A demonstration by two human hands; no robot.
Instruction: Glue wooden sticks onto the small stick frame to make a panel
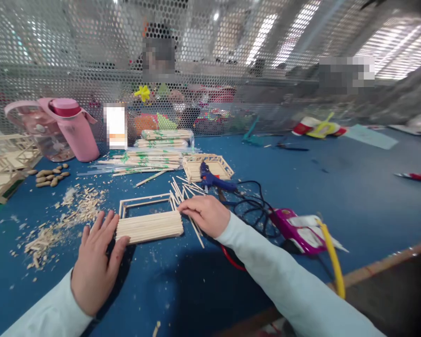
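Observation:
A flat row of wooden sticks (149, 226) lies side by side on the blue table (337, 196), with a thin stick frame (145, 201) just behind it. My left hand (97, 260) lies flat and open, fingertips pressed against the row's left end. My right hand (205, 214) rests at the row's right end, fingers curled down onto loose sticks (182, 192) fanned out there. Whether it grips one is hidden.
A blue glue gun (214, 180) with black cable lies behind my right hand, beside a small stick box (206, 166). Stick bundles (154, 157), pink bottle (75, 128), wood chips (61, 220), nuts (51, 175), a stick model (3, 164), a magenta tool (298, 229). A mesh wall stands behind.

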